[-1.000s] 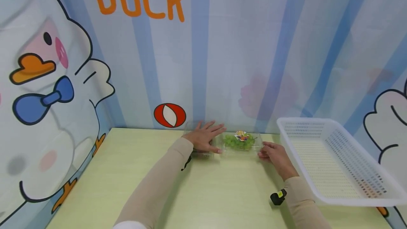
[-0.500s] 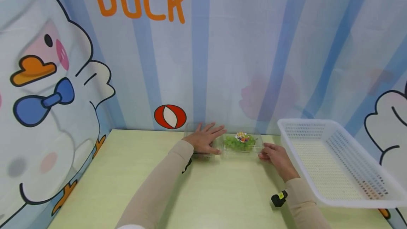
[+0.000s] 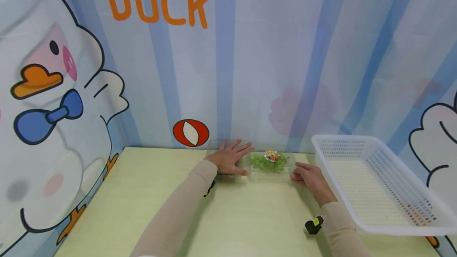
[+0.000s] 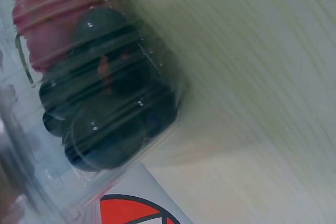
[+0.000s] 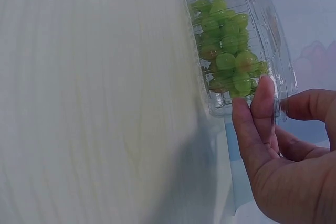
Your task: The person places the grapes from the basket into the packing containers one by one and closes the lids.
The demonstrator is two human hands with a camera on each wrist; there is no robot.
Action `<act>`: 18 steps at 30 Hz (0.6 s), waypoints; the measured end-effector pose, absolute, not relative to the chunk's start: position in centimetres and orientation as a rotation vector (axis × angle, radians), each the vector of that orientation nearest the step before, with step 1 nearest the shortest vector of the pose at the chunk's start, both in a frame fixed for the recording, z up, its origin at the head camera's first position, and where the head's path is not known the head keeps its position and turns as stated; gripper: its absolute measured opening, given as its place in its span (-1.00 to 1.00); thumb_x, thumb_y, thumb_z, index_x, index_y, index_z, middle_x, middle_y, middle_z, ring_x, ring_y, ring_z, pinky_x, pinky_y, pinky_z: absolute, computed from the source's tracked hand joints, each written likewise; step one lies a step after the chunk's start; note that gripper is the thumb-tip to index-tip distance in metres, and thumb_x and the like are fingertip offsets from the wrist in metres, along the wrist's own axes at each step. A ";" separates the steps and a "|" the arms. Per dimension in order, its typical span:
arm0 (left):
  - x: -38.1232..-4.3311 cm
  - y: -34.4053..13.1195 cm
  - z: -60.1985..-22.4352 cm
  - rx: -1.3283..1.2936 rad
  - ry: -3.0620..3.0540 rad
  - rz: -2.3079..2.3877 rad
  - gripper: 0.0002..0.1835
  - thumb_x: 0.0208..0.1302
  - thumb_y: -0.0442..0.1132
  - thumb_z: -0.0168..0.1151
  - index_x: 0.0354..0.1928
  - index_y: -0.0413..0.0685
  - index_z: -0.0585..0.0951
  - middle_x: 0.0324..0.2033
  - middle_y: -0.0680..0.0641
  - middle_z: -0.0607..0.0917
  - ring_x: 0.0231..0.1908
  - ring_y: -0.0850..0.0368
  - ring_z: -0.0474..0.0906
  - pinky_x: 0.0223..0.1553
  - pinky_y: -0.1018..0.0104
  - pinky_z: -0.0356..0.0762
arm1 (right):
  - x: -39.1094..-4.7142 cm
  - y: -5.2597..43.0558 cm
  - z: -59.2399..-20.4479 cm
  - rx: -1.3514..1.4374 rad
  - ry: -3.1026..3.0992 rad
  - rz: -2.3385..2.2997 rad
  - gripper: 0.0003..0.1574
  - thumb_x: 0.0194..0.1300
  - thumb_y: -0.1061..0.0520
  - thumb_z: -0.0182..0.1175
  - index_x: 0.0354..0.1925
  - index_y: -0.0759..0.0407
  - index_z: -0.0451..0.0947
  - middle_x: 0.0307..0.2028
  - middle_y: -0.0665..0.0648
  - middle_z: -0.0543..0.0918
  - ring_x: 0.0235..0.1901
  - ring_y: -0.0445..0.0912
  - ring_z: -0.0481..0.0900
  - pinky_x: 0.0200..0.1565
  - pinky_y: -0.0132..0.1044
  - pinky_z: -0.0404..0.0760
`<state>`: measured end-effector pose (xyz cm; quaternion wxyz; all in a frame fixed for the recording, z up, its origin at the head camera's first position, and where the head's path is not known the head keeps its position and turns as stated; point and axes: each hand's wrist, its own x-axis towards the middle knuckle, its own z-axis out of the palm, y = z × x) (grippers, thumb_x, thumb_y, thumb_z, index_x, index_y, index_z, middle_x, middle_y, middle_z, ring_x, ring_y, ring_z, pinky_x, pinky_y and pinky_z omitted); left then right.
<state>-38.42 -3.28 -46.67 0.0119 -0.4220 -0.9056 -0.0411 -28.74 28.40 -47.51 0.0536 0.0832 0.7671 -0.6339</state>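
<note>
My left hand [image 3: 228, 160] lies with spread fingers on a clear plastic container [image 4: 47, 179] at the back of the table. Through its wall the left wrist view shows dark grapes [image 4: 107, 129] and reddish-pink ones [image 4: 50, 40]. To the right, green grapes [image 3: 267, 162] sit under clear plastic with a colourful sticker [image 3: 272, 155] on top. Whether the two parts are one container or two, I cannot tell. At the far right end, my right hand [image 3: 312, 178] pinches the clear plastic rim [image 5: 278, 103] between thumb and fingers.
A white perforated basket [image 3: 342, 193] stands at the right of the pale table [image 3: 250, 217]. Behind the table hangs a blue striped curtain [image 3: 260, 70] with duck drawings. Black wrist devices, such as the one [image 3: 313, 225] at the right wrist, are worn on the arms.
Everything sits slightly lower in the head view, as the camera has tipped up a little. The hands and containers keep their places.
</note>
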 end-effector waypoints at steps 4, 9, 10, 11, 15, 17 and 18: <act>-38.4 -3.3 -46.7 -1.310 -2.833 -0.138 -0.03 0.15 0.54 -0.10 0.51 0.46 -0.20 0.52 0.17 -0.15 0.51 -0.06 -0.27 0.34 -0.38 -0.33 | -28.7 28.4 -47.5 0.254 2.333 -1.932 -0.35 0.46 0.17 -0.07 0.42 0.36 0.11 -0.29 0.10 0.70 -0.33 -0.21 0.68 -0.02 -0.18 0.63; -38.5 -3.3 -46.9 -1.303 -2.828 -0.140 -0.04 0.15 0.53 -0.09 0.51 0.46 -0.19 0.52 0.17 -0.14 0.51 -0.06 -0.26 0.34 -0.38 -0.33 | -28.7 28.4 -47.7 0.258 2.344 -1.935 -0.35 0.46 0.16 -0.07 0.42 0.36 0.11 -0.19 0.19 0.68 -0.34 -0.23 0.67 -0.06 -0.22 0.64; -38.5 -3.3 -47.0 -1.305 -2.826 -0.145 -0.04 0.16 0.52 -0.08 0.51 0.46 -0.18 0.52 0.17 -0.14 0.51 -0.07 -0.26 0.34 -0.38 -0.33 | -28.7 28.4 -47.7 0.261 2.343 -1.936 -0.35 0.46 0.15 -0.07 0.42 0.36 0.11 -0.15 0.22 0.67 -0.34 -0.23 0.67 -0.06 -0.23 0.65; -38.5 -3.3 -47.0 -1.308 -2.825 -0.151 -0.04 0.16 0.51 -0.07 0.51 0.45 -0.18 0.52 0.17 -0.14 0.51 -0.07 -0.26 0.34 -0.38 -0.33 | -28.7 28.4 -47.7 0.262 2.343 -1.934 -0.35 0.47 0.15 -0.07 0.42 0.35 0.11 -0.11 0.25 0.65 -0.34 -0.23 0.67 -0.06 -0.23 0.65; -38.4 -3.3 -47.0 -1.310 -2.827 -0.173 -0.05 0.18 0.47 -0.02 0.50 0.47 -0.18 0.52 0.17 -0.14 0.51 -0.07 -0.26 0.35 -0.38 -0.35 | -28.7 28.4 -47.9 0.271 2.326 -1.950 -0.35 0.46 0.16 -0.07 0.42 0.35 0.11 0.01 0.32 0.57 -0.33 -0.24 0.67 -0.04 -0.21 0.64; -38.3 -3.2 -46.9 -1.306 -2.828 -0.176 -0.05 0.18 0.46 0.00 0.50 0.48 -0.18 0.52 0.18 -0.14 0.51 -0.06 -0.27 0.35 -0.38 -0.36 | -28.8 28.3 -47.9 0.270 2.322 -1.957 -0.35 0.46 0.16 -0.07 0.42 0.36 0.11 0.02 0.34 0.55 -0.33 -0.24 0.67 -0.04 -0.20 0.64; -38.4 -3.2 -46.9 -1.306 -2.828 -0.173 -0.06 0.18 0.45 0.00 0.50 0.49 -0.18 0.52 0.18 -0.14 0.51 -0.06 -0.27 0.35 -0.38 -0.36 | -28.8 28.3 -47.9 0.268 2.321 -1.958 -0.35 0.46 0.16 -0.07 0.42 0.36 0.11 0.03 0.35 0.55 -0.33 -0.23 0.67 -0.03 -0.20 0.64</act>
